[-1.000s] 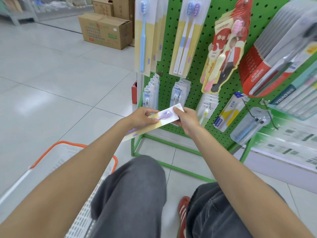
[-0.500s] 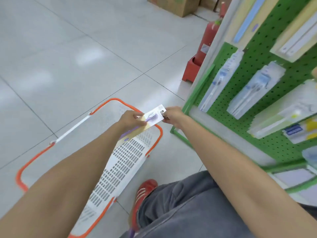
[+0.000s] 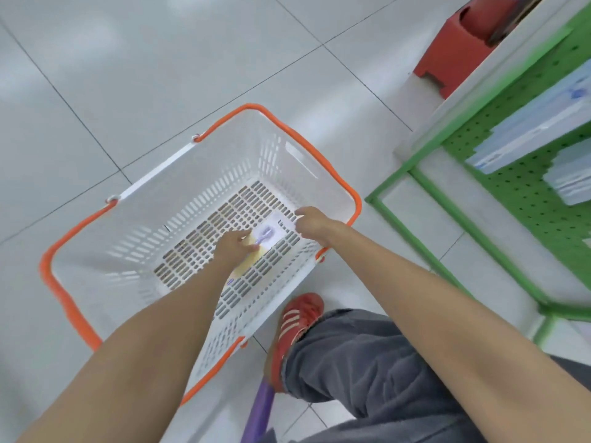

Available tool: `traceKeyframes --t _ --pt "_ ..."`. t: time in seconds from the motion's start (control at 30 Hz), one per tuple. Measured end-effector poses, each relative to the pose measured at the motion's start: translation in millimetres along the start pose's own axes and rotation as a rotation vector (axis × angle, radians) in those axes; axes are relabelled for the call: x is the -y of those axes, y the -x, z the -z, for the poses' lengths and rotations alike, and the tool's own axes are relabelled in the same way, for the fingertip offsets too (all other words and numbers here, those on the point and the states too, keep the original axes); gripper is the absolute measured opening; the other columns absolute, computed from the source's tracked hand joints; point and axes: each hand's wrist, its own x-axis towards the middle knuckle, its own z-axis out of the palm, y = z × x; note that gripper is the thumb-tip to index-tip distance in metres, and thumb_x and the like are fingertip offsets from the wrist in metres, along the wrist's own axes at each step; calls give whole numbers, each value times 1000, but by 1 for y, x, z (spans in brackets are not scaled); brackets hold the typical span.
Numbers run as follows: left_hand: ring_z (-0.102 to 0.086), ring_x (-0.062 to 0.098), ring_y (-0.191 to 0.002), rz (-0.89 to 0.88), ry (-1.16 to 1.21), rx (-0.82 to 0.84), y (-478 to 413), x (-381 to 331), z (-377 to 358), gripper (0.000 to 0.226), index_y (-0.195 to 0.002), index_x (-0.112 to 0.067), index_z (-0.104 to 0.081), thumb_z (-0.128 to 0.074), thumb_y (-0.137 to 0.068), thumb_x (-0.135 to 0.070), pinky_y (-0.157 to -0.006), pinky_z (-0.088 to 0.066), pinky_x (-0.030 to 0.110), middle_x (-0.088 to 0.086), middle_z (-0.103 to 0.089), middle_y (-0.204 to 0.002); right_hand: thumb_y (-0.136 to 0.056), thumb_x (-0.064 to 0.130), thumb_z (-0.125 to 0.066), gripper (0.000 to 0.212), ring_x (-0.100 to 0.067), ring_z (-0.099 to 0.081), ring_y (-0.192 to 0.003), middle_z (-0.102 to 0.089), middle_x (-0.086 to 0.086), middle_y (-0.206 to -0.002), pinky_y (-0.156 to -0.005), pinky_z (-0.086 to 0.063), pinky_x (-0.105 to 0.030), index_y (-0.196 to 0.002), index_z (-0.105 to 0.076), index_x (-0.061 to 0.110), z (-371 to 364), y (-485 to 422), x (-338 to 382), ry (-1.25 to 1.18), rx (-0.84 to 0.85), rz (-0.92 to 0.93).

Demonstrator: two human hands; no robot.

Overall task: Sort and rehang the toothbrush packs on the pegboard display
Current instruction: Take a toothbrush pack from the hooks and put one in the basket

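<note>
One toothbrush pack (image 3: 271, 234) inside basket (image 3: 224, 155); left hand (image 3: 235, 247), right hand (image 3: 315, 223) seemingly gripping.

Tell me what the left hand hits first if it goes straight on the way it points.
Likely the slotted bottom of the basket, just beyond the left hand and the toothbrush pack it holds; how near is unclear.

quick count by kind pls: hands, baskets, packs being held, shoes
hands: 2, left hand and right hand
basket: 1
pack held: 1
shoe: 1
total: 5
</note>
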Motion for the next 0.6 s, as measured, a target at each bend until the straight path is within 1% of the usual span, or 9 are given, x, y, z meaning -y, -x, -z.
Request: traceKeyframes --t 0.07,0.13,0.2,0.23,0.3,0.33,0.4,0.5,0.6 --pt "-37 26 -141 39 -79 41 -5 10 -4 69 -148 -14 -43 -74 -87 -26 -112 -32 37 8 -38 -155 -95 -5 -37 43 -34 -56 -117 -47 -21 -144 -94 -49 -35 -135 -51 -6 5 2 4 -38 -40 50" --pt "-34 27 -143 104 -92 46 -8 14 -8 73 -151 -14 -35 -72 -89 -26 -112 -31 38 8 -32 -158 -96 -3 -38 38 -30 -59 -104 -53 -18 -134 -77 -48 -31 -128 -58 -2 9 3 8 -30 -98 113" --pt "-46 29 -133 130 -18 0 -8 7 -10 61 -144 -8 -46 -71 -90 -23 -107 -39 37 12 -44 -150 -94 -1 -42 34 -26 -60 -92 -58 -16 -119 -66 -48 -27 -122 -61 3 13 2 10 -22 -152 173" --pt "-54 31 -124 120 57 -31 -6 -1 -11 47 -133 -6 -56 -70 -90 -20 -104 -44 39 15 -53 -140 -93 -1 -44 31 -24 -61 -90 -60 -15 -114 -67 -51 -27 -117 -63 5 15 4 11 -28 -180 201" --pt "-64 28 -94 88 234 -54 4 -28 -11 16 -101 -6 -65 -70 -89 -15 -93 -53 43 15 -67 -103 -93 0 -46 25 -25 -65 -92 -64 -12 -109 -79 -56 -33 -106 -65 8 25 11 16 -33 -233 259" --pt "-62 25 -78 43 272 -55 9 -47 -9 11 -89 -7 -63 -71 -88 -15 -81 -56 41 12 -66 -85 -92 0 -47 23 -24 -66 -91 -65 -9 -104 -81 -56 -34 -100 -66 10 33 17 20 -28 -264 286" --pt "-53 22 -62 -60 291 -39 23 -92 -6 18 -76 -10 -58 -72 -87 -14 -60 -47 30 7 -56 -66 -91 1 -48 22 -23 -65 -84 -65 -4 -92 -78 -56 -34 -89 -66 14 55 36 29 -40 -346 318" --pt "-46 17 -55 -214 322 24 56 -167 -2 18 -74 -11 -53 -67 -86 -9 -48 -36 23 4 -51 -63 -88 1 -52 20 -19 -62 -69 -64 -1 -77 -68 -54 -32 -81 -66 15 98 72 32 -76 -452 353" --pt "-52 13 -62 -385 317 131 102 -234 -3 10 -81 -13 -57 -64 -87 -11 -54 -39 20 1 -58 -73 -86 3 -58 17 -15 -61 -65 -64 1 -73 -68 -52 -32 -78 -66 15 143 124 27 -127 -548 426"
